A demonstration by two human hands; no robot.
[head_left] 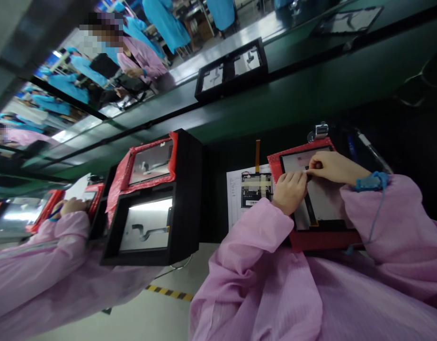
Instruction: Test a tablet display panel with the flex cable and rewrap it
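A flat display panel (330, 199) lies back side up on a red padded sheet (321, 241). Along it runs a dark flex cable (311, 208), its upper end partly covered by fingers. My right hand (334, 168) is closed in a pinch at that upper end. From the other side, my left hand (291, 192) meets it with curled fingers pressed together; what lies under those fingertips is hidden. Just left of my left hand, a black device assembly (255, 189) with an orange flex strip (257, 156) rests on a printed sheet (234, 196).
A metal tally counter (321, 130) stands beyond the panel, and a pen (372, 149) lies to the right. Black trays (186, 199) hold more panels at left, one edged with red wrap. Another tray (232, 71) sits farther back. A co-worker's pink sleeve (72, 232) is at far left.
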